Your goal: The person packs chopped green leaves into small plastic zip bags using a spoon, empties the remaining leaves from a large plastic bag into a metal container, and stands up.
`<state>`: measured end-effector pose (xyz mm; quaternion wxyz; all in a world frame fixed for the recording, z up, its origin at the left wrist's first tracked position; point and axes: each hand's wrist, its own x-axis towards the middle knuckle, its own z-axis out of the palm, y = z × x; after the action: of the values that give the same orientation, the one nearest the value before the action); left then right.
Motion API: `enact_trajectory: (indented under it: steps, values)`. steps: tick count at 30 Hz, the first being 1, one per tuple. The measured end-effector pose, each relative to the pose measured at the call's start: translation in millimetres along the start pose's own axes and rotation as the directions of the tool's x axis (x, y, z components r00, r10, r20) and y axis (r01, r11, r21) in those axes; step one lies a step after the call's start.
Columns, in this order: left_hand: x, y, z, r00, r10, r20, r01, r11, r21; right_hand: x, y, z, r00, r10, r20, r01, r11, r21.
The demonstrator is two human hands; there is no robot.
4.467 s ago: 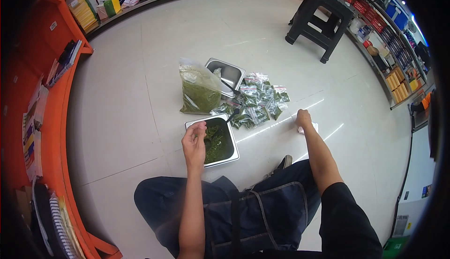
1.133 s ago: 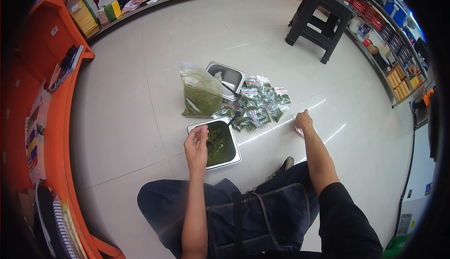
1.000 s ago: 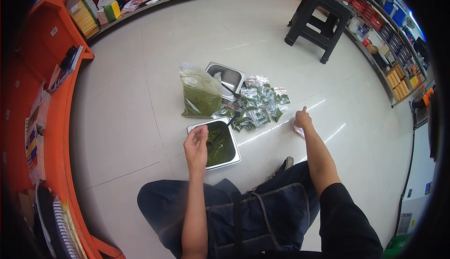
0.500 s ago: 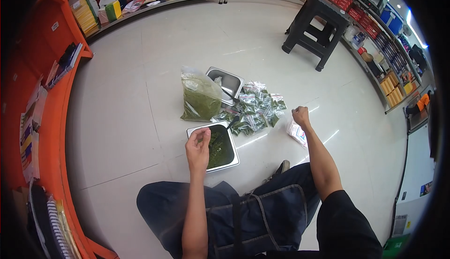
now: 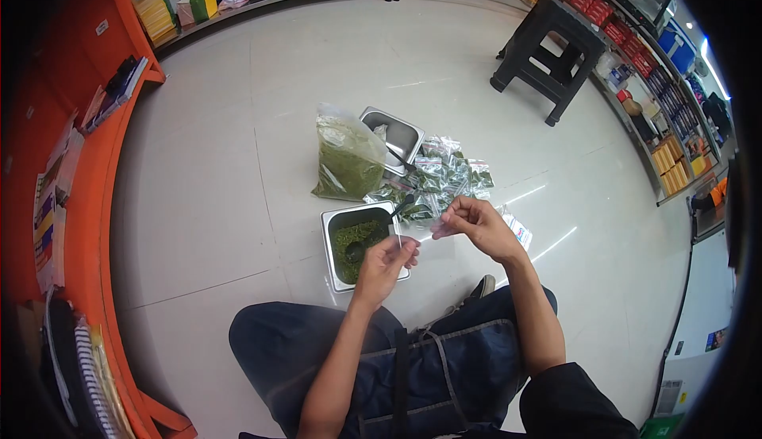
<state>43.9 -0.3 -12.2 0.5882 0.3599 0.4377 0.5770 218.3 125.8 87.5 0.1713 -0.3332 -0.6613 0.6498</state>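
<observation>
My left hand and my right hand face each other, both pinching a small clear plastic bag that is hard to make out. Close by my left hand stands a metal pan with chopped green food in it and a black-handled spoon leaning on its rim. Behind that rests a large clear bag of the same green stuff. Several small zip bags with green contents lie in a pile beyond my hands. Partly behind my right wrist is a white packet.
A second metal pan sits beside the large bag, with a dark handle over its edge. Farther off stands a black plastic stool. Orange shelving borders the left, stocked shelves the right. My crossed legs are in front.
My right hand has come left from beside the white packet to meet my left hand, which moved right from over the pan. A clear bag now shows between them.
</observation>
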Motion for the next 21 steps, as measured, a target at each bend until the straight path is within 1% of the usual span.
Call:
enact_trajectory:
  steps: [2,6,8,9,11,12,13,14,15,16,17,19,21]
  values:
    - [2.0,-0.2,-0.5,0.984,0.129,-0.12,-0.143,0.983,-0.113,3.1,2.7,-4.4,0.994,0.008,-0.11,-0.023,0.991,-0.133]
    - [2.8,1.3,-9.2,0.982,0.103,-0.16,-0.122,0.986,-0.114,-0.3,-0.4,-3.7,0.991,0.022,-0.129,-0.031,0.997,-0.074]
    - [0.4,4.1,-7.3,0.979,0.093,-0.183,-0.114,0.988,-0.105,-1.1,1.2,-5.1,0.992,0.011,-0.128,-0.034,0.983,-0.181]
    - [0.7,4.6,-6.6,0.98,0.086,-0.18,-0.106,0.989,-0.102,-1.2,1.8,-5.1,0.991,0.015,-0.132,-0.038,0.984,-0.174]
    - [-0.3,4.9,-6.5,0.975,0.096,-0.199,-0.117,0.988,-0.099,-0.3,1.8,0.9,0.956,-0.143,-0.255,0.072,0.96,-0.271]
    - [0.3,2.7,-8.2,0.975,0.094,-0.199,-0.115,0.989,-0.098,-1.2,-6.6,10.4,0.88,-0.271,-0.39,0.101,0.909,-0.403]
    - [2.0,-1.9,-10.7,0.962,0.114,-0.248,-0.137,0.987,-0.081,0.5,-5.4,14.5,0.881,-0.27,-0.389,0.101,0.91,-0.402]
    - [3.0,-3.6,-11.8,0.946,0.134,-0.296,-0.16,0.985,-0.065,2.4,-2.9,17.2,0.827,-0.398,-0.397,0.233,0.885,-0.402]
    - [2.7,-5.5,-13.0,0.945,0.132,-0.3,-0.159,0.985,-0.066,3.8,0.5,20.0,0.756,-0.516,-0.404,0.36,0.842,-0.402]
    - [2.6,-7.1,-14.5,0.942,0.141,-0.304,-0.166,0.984,-0.059,4.5,5.8,23.4,0.789,-0.505,-0.35,0.403,0.855,-0.326]
    - [2.6,-7.7,-15.0,0.94,0.15,-0.308,-0.173,0.984,-0.051,2.3,10.3,29.8,0.835,-0.48,-0.269,0.388,0.86,-0.331]
    - [1.9,-8.6,-13.7,0.947,0.152,-0.284,-0.182,0.98,-0.083,-2.5,9.1,48.9,0.87,-0.486,-0.086,0.415,0.814,-0.405]
    - [0.3,-6.7,-12.0,0.954,0.153,-0.258,-0.187,0.976,-0.114,-3.1,16.2,64.2,0.875,-0.48,-0.062,0.409,0.803,-0.434]
